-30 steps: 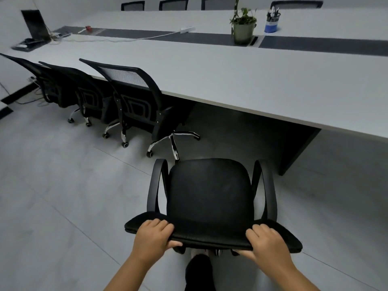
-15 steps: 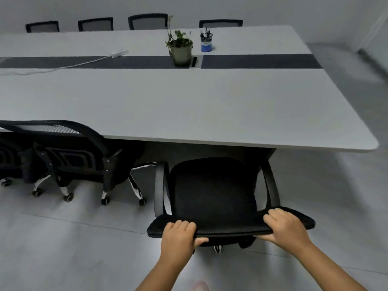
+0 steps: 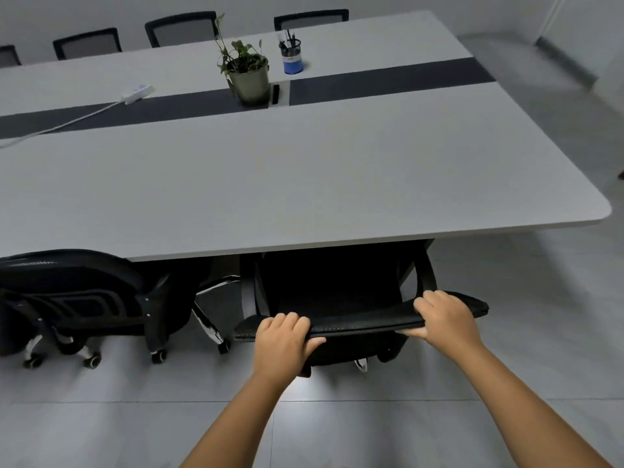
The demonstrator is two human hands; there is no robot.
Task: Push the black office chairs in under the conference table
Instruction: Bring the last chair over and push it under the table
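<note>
1. Looming widest, the conference table already covers the seat of the black office chair; its armrests could jam against the edge.
2. Neighbouring chair sits near, so wheels may tangle.
3. Left hand and right hand both grip the backrest top.
4. Potted plant, pen cup and power strip stand well clear.

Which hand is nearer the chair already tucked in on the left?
Left. The left hand grips the backrest end nearest that tucked-in chair; the right hand grips the far end.
</note>
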